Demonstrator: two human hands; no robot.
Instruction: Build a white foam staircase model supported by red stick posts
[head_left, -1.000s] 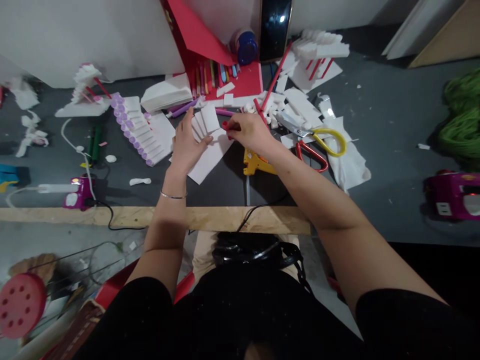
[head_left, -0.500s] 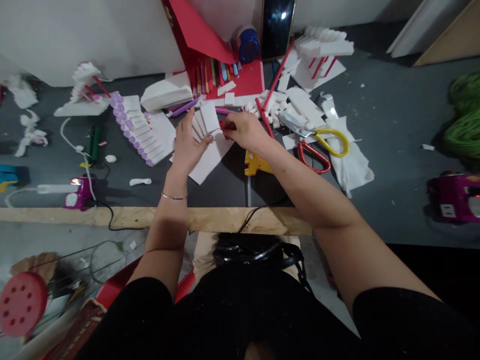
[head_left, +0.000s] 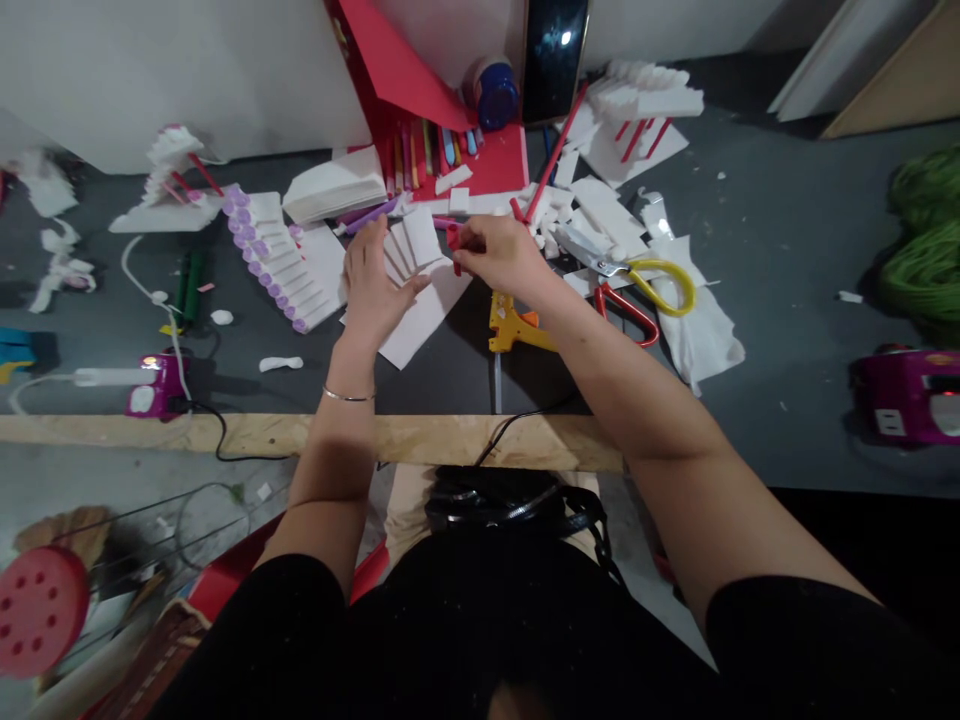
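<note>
My left hand [head_left: 375, 290] curves round the left side of a small white stair model [head_left: 416, 235], thumb and fingers spread and steadying it. Under the steps lies the model's flat white base [head_left: 424, 315]. At the right end of the steps, my right hand [head_left: 499, 255] pinches short red pieces [head_left: 454, 240] between thumb and fingers. A yellow glue gun [head_left: 514, 328] rests below my right wrist. Scissors with one yellow and one red handle [head_left: 626, 285] lie to the right of that hand, partly behind my forearm.
A purple-edged stair model [head_left: 270, 255] stands to the left. Farther back are a white stair model on red posts [head_left: 641, 100], a phone [head_left: 555, 60], a blue-lidded jar [head_left: 496, 95] and several coloured sticks [head_left: 427, 150]. Green yarn [head_left: 926, 240] sits at the far right.
My right hand has drawn slightly to the right with the red pieces, which now show more upright. My left hand stays on the stair model.
</note>
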